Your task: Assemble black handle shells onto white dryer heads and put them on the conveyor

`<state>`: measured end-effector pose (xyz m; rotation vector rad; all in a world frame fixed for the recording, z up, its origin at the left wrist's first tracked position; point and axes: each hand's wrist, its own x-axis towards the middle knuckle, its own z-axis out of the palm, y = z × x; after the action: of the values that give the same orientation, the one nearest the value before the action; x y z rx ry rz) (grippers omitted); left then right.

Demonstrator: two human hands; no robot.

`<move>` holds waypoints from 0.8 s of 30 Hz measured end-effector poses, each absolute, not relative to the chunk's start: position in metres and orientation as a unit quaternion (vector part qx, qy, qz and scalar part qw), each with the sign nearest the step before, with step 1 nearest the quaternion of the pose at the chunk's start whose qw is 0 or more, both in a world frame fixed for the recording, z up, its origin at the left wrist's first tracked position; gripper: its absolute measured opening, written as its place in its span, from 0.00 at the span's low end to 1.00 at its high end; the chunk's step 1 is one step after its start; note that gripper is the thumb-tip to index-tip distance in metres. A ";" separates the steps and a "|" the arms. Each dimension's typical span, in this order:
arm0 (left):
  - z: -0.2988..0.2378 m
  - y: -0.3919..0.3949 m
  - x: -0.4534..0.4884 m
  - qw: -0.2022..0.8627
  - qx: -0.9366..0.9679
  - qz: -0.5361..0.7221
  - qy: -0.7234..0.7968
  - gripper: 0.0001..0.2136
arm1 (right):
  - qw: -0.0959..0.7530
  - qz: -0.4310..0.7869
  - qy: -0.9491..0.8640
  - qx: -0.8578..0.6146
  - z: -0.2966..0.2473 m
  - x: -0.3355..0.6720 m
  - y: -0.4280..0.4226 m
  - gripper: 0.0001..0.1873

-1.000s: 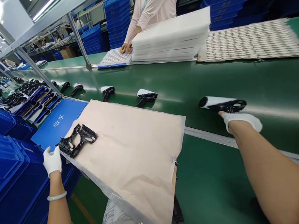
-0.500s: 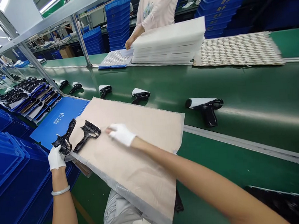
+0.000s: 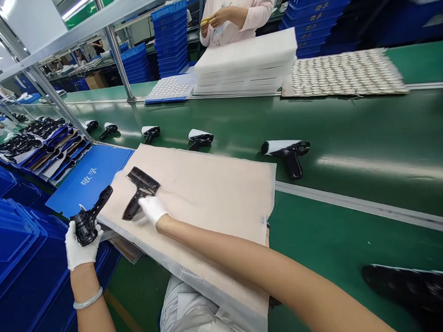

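My left hand [image 3: 82, 246], in a white glove, is closed around a black hair dryer shell half [image 3: 85, 226], holding it at the left edge of the paper-covered board. Its handle points up and right. My right hand [image 3: 153, 208], also gloved, grips a second black shell half [image 3: 143, 180] over the beige paper sheet [image 3: 208, 197]. This half shows its smooth outer side, handle toward lower left. The fingertips of my right hand are partly hidden and a little blurred.
Hair dryers with white barrels [image 3: 286, 149] lie on the green conveyor [image 3: 355, 126] ahead. A blue board [image 3: 89, 172] and stacked black shells [image 3: 37, 133] are at left, above blue bins [image 3: 18, 241]. Across the belt a person [image 3: 234, 18] stands behind white sheets [image 3: 244, 58].
My right hand has moved left and taken hold of the shell half on the paper, now turned outer side up. The left hand's shell half has shifted slightly. The belt's dryers moved left.
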<state>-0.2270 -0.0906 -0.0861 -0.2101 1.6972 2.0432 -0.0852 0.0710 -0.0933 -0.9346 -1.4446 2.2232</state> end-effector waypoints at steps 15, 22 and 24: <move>-0.090 -0.030 -0.104 0.476 0.129 0.684 0.538 0.29 | 0.459 0.102 -0.875 -0.115 -0.103 0.080 0.086 0.28; -0.079 -0.020 -0.073 0.505 0.216 0.620 0.561 0.30 | 0.472 0.046 -0.873 -0.110 -0.100 0.088 0.085 0.22; -0.080 -0.019 -0.070 0.508 0.213 0.615 0.564 0.32 | 0.442 0.088 -0.883 -0.134 -0.096 0.089 0.084 0.14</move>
<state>-0.0704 -0.0186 -0.0805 0.5123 1.3583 1.4825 0.0887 0.0844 -0.0956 -0.3320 -2.1902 0.2179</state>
